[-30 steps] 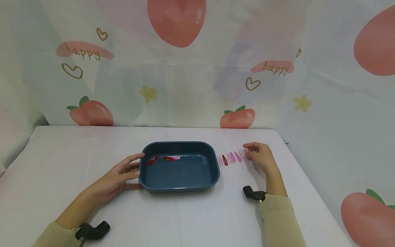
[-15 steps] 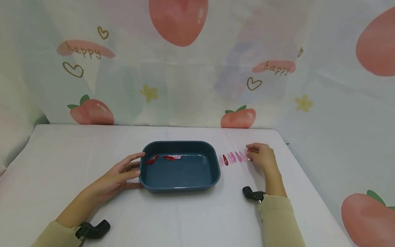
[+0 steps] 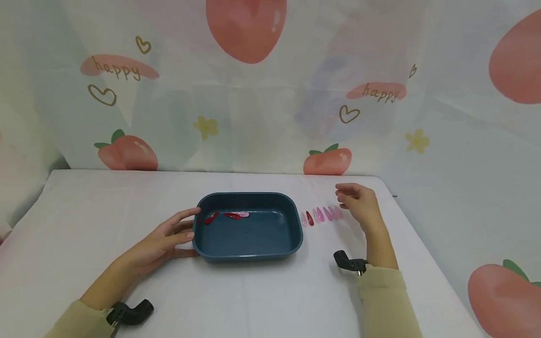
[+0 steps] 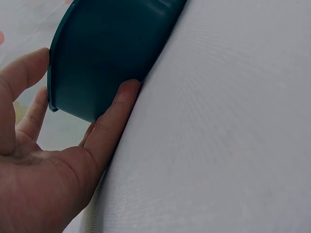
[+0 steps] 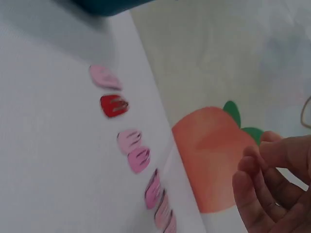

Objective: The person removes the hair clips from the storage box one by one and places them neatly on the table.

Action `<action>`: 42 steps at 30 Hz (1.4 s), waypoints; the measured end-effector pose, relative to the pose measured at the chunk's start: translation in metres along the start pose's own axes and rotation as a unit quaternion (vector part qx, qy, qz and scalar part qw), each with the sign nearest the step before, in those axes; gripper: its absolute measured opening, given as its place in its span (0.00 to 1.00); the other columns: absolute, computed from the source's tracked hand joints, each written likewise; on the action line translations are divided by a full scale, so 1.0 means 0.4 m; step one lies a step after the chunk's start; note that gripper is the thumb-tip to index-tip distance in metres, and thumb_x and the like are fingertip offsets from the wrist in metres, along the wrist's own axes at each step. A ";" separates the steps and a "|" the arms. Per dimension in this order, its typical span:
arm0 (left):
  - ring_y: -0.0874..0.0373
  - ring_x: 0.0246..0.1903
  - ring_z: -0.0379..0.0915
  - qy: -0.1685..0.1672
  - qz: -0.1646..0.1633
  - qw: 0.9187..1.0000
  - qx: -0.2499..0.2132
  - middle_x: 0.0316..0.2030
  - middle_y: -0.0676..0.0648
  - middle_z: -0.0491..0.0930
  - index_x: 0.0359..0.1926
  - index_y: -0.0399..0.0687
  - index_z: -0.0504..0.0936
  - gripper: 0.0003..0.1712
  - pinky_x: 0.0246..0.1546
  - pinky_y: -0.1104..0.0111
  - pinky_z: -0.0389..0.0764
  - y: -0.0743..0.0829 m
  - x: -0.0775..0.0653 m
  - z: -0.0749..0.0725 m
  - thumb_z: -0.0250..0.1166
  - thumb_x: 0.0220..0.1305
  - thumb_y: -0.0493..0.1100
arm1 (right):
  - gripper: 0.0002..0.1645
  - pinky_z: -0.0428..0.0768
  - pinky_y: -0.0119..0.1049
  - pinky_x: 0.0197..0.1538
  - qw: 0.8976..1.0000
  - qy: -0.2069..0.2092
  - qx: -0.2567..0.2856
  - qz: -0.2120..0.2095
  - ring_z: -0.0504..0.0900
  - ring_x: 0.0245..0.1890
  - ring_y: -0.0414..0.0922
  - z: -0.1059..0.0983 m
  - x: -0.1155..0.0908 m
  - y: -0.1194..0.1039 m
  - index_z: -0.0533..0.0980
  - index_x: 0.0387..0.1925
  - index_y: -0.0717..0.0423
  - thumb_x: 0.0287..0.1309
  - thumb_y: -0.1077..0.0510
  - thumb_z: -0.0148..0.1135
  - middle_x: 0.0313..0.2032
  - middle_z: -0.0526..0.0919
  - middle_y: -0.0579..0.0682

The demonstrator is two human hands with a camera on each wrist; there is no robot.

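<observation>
My left hand [image 3: 156, 245] rests against the left side of a dark teal plastic tub [image 3: 253, 241], its fingers spread along the rim and wall. In the left wrist view, one finger [image 4: 121, 99] lies low by the tub's base. Inside the tub are two red snap hair clips [image 3: 211, 218] and a pink one [image 3: 244, 214]. To the tub's right, several pink snap clips [image 5: 139, 159] and one red clip [image 5: 114, 106] form a slanting row. Above the right end of that row hangs my right hand [image 3: 361, 205], fingers loosely bent, with nothing visible in them.
A white cloth covers the table [image 3: 236, 300]. Behind it rises a printed fabric backdrop [image 3: 253, 117] with peaches and hearts, and its right side runs along the table edge. Each wrist carries a black camera mount [image 3: 348, 262].
My right hand has let go of a pink hair clip at the right end of the row and risen up and away from it. The left hand stays on the tub.
</observation>
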State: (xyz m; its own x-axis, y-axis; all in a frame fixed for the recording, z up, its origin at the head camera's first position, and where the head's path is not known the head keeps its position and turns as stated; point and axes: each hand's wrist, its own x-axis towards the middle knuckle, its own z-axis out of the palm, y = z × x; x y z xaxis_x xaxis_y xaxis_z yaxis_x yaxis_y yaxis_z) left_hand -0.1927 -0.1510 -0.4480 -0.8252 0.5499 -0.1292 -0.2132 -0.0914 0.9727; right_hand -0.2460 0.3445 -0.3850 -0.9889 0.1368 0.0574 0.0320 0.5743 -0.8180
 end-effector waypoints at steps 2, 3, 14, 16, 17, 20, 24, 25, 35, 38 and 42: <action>0.36 0.73 0.46 -0.003 0.000 1.000 -0.001 0.75 0.37 0.48 0.77 0.57 0.54 0.36 0.57 0.43 0.77 0.000 0.011 0.005 0.57 0.74 0.38 | 0.22 0.83 0.25 0.45 0.998 -0.011 0.057 -0.013 0.83 0.47 0.47 -0.003 -0.004 -0.019 0.74 0.61 0.61 0.72 0.55 0.57 0.54 0.80 0.60; 0.36 0.73 0.46 -0.005 0.000 1.000 -0.001 0.75 0.37 0.48 0.77 0.57 0.54 0.36 0.57 0.43 0.77 0.000 0.018 0.008 0.57 0.74 0.38 | 0.23 0.83 0.26 0.45 0.996 -0.021 0.079 -0.021 0.84 0.46 0.46 -0.003 -0.008 -0.029 0.74 0.62 0.62 0.71 0.54 0.57 0.53 0.80 0.60; 0.35 0.73 0.48 -0.002 -0.009 1.000 0.014 0.75 0.39 0.51 0.76 0.60 0.57 0.35 0.55 0.43 0.78 0.011 0.047 0.025 0.58 0.73 0.39 | 0.20 0.85 0.38 0.50 0.967 -0.180 0.138 -0.113 0.83 0.51 0.53 0.180 -0.059 -0.162 0.77 0.58 0.60 0.67 0.59 0.63 0.53 0.81 0.60; 0.35 0.73 0.48 -0.002 -0.008 1.000 0.012 0.75 0.39 0.51 0.76 0.60 0.57 0.35 0.55 0.43 0.78 0.013 0.047 0.025 0.58 0.73 0.39 | 0.19 0.85 0.40 0.51 0.963 -0.201 0.131 -0.122 0.82 0.52 0.53 0.225 -0.064 -0.187 0.77 0.58 0.60 0.67 0.59 0.63 0.54 0.82 0.60; 0.35 0.73 0.48 -0.002 -0.008 1.000 0.010 0.75 0.39 0.51 0.76 0.60 0.57 0.36 0.55 0.43 0.78 0.014 0.046 0.024 0.58 0.73 0.40 | 0.19 0.85 0.39 0.51 0.961 -0.209 0.127 -0.129 0.82 0.51 0.52 0.247 -0.065 -0.198 0.78 0.57 0.59 0.67 0.59 0.63 0.53 0.82 0.60; 0.34 0.73 0.48 -0.001 -0.008 1.000 0.007 0.75 0.39 0.51 0.76 0.59 0.56 0.36 0.55 0.43 0.78 0.014 0.044 0.020 0.59 0.73 0.40 | 0.20 0.85 0.40 0.51 0.954 -0.233 0.114 -0.148 0.82 0.50 0.52 0.304 -0.066 -0.233 0.78 0.58 0.61 0.67 0.60 0.62 0.53 0.82 0.61; 0.34 0.72 0.50 0.005 -0.009 1.000 0.010 0.75 0.38 0.50 0.76 0.59 0.56 0.36 0.55 0.43 0.78 0.011 0.037 0.012 0.58 0.73 0.40 | 0.21 0.84 0.49 0.53 0.941 -0.272 0.128 -0.158 0.82 0.50 0.56 0.359 -0.061 -0.270 0.76 0.58 0.64 0.67 0.60 0.61 0.53 0.81 0.65; 0.34 0.72 0.50 0.005 -0.009 1.000 0.010 0.75 0.38 0.50 0.76 0.59 0.56 0.36 0.55 0.43 0.78 0.010 0.035 0.010 0.58 0.73 0.40 | 0.21 0.84 0.51 0.53 0.937 -0.281 0.130 -0.158 0.82 0.50 0.57 0.370 -0.061 -0.275 0.76 0.58 0.65 0.67 0.60 0.61 0.53 0.81 0.65; 0.34 0.71 0.52 -0.001 0.000 1.000 0.002 0.75 0.36 0.49 0.77 0.57 0.54 0.36 0.56 0.43 0.78 0.001 0.010 0.000 0.56 0.74 0.39 | 0.18 0.81 0.37 0.54 0.943 -0.282 -0.016 -0.178 0.82 0.50 0.42 0.451 -0.088 -0.267 0.81 0.56 0.53 0.65 0.58 0.63 0.51 0.85 0.49; 0.35 0.71 0.52 -0.001 0.002 1.000 0.000 0.75 0.36 0.48 0.77 0.56 0.53 0.36 0.56 0.43 0.78 0.001 0.005 -0.003 0.56 0.74 0.38 | 0.18 0.80 0.42 0.58 0.938 -0.274 -0.080 -0.198 0.82 0.53 0.43 0.460 -0.096 -0.269 0.82 0.55 0.51 0.65 0.58 0.63 0.52 0.85 0.48; 0.34 0.71 0.52 0.003 0.003 1.000 0.003 0.75 0.35 0.48 0.77 0.54 0.52 0.36 0.56 0.43 0.78 0.001 -0.001 -0.006 0.56 0.74 0.38 | 0.18 0.79 0.43 0.59 0.932 -0.265 -0.137 -0.208 0.80 0.53 0.44 0.465 -0.099 -0.273 0.82 0.55 0.49 0.64 0.59 0.63 0.53 0.85 0.47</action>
State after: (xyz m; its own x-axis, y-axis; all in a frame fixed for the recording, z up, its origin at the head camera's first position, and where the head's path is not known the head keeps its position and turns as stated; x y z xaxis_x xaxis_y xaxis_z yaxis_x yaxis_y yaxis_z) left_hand -0.1939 -0.1533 -0.4481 -0.8298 0.5441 -0.1239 -0.2049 -0.0905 0.9746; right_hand -0.2373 0.1263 -0.4045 -0.8547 -0.5189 -0.0132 -0.4053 0.6831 -0.6075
